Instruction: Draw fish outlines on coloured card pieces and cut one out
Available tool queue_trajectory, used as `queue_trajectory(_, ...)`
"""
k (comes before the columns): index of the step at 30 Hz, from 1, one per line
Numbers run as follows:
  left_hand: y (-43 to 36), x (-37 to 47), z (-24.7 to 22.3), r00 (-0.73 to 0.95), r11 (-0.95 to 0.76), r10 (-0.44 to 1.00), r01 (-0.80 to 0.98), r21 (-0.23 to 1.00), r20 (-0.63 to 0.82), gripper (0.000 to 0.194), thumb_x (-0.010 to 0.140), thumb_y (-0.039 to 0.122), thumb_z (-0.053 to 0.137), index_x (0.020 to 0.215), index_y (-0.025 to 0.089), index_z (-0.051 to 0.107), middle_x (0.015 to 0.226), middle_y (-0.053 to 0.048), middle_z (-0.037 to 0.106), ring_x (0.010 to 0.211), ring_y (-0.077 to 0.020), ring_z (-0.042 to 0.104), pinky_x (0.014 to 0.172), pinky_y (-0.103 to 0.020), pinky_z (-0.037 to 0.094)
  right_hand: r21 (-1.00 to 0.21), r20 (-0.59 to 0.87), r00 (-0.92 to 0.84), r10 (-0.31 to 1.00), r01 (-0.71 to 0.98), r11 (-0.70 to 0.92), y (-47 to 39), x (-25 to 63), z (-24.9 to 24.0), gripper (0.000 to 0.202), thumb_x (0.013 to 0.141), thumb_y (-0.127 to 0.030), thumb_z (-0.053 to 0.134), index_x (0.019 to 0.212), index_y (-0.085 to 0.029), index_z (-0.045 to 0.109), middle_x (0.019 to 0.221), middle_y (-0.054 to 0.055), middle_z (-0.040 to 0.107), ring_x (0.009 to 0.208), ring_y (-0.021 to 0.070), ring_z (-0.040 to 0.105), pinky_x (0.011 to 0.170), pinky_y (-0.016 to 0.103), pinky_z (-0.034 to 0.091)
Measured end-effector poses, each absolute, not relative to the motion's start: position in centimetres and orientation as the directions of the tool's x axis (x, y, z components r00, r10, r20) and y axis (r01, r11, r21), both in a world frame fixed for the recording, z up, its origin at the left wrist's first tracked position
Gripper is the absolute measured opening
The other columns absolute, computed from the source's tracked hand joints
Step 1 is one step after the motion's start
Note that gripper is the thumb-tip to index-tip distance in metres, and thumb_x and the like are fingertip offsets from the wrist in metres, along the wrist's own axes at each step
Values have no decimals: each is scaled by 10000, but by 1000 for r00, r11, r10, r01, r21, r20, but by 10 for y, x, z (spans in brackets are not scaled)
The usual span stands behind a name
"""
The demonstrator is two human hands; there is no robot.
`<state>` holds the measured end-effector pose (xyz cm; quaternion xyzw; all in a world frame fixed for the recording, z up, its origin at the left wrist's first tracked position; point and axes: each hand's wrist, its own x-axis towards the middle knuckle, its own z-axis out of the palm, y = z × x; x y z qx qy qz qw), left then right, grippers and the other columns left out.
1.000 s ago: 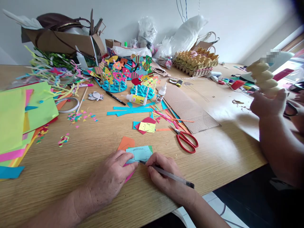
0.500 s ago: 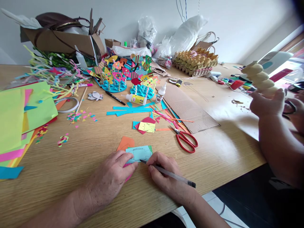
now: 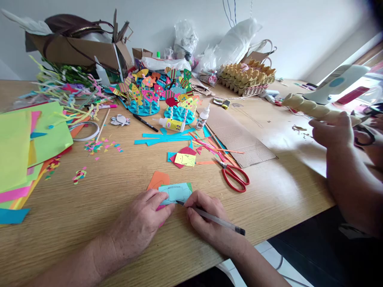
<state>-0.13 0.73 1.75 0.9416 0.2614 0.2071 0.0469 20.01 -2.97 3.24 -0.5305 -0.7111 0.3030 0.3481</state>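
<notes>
My right hand grips a grey pen, its tip touching the lower edge of a light blue paper piece. Pen lines of a fish shape show on that paper. At its left end, my left hand has fingers and thumb pressed on the paper, pinning it to the table. Orange paper sticks out behind it, and bits of green and pink paper show from underneath. Beyond lies a small yellow paper with a fish drawn on it, on top of red and blue pieces.
Red-handled scissors lie right of my hands, near paper strips and a cardboard sheet. Glue bottles and finished paper fish stand behind. Coloured sheets are at left. At right, another person's hand holds an egg-carton strip and scissors.
The other person's egg-carton strip has tilted down to the left, nearly level now. My hands and the blue paper have hardly moved; the pen has shifted very slightly.
</notes>
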Motion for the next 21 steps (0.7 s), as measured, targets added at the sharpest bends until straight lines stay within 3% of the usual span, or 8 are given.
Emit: queue_trajectory(21,7,-2,16,785,-862,504,483,154,359,289,949,110,379,1033,174,649,948,-89,590,825,-230,550,675,-393,554,-800,195,-181,964,539,263,-28,200,34,125,719,-93,427,715,-214,461,541,-72,403,482,104,394,525,225,327)
